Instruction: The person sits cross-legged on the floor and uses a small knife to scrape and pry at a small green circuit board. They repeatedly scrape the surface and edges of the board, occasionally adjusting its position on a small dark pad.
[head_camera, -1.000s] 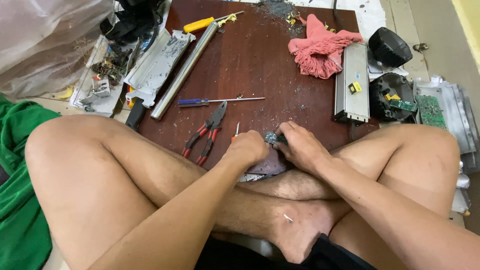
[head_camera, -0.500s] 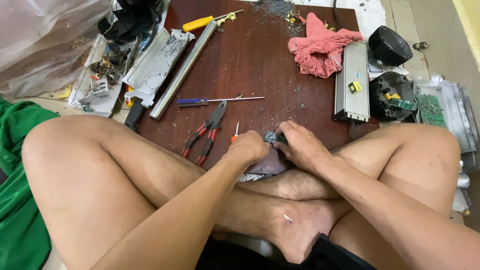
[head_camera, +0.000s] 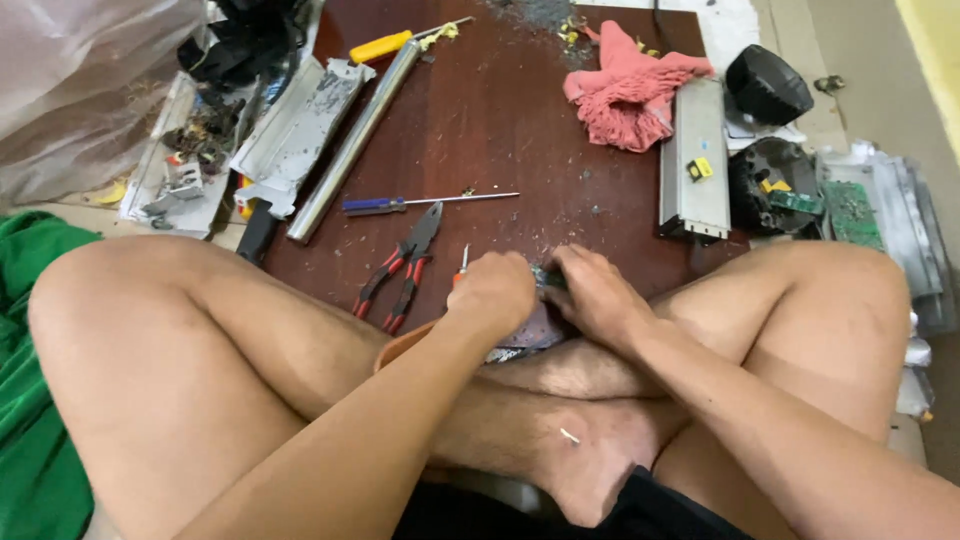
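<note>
I sit cross-legged at the near edge of a dark brown board (head_camera: 510, 140). My left hand (head_camera: 495, 290) is closed around a small screwdriver (head_camera: 463, 264) whose red handle and thin tip stick up above the knuckles. My right hand (head_camera: 595, 295) is closed on a small greenish part (head_camera: 545, 275), pressed between both hands at the board's near edge. Most of that part is hidden by my fingers. Red-handled pliers (head_camera: 405, 265) lie just left of my left hand.
A blue-handled screwdriver (head_camera: 425, 203) lies beyond the pliers. A long metal tube (head_camera: 355, 140), a yellow-handled tool (head_camera: 385, 45), a pink rag (head_camera: 630, 90), a grey metal box (head_camera: 695, 160), black casings (head_camera: 765, 85) and circuit boards (head_camera: 850, 205) surround the board. Green cloth (head_camera: 35, 400) is at left.
Both hands stay together on the small part; they shifted only slightly.
</note>
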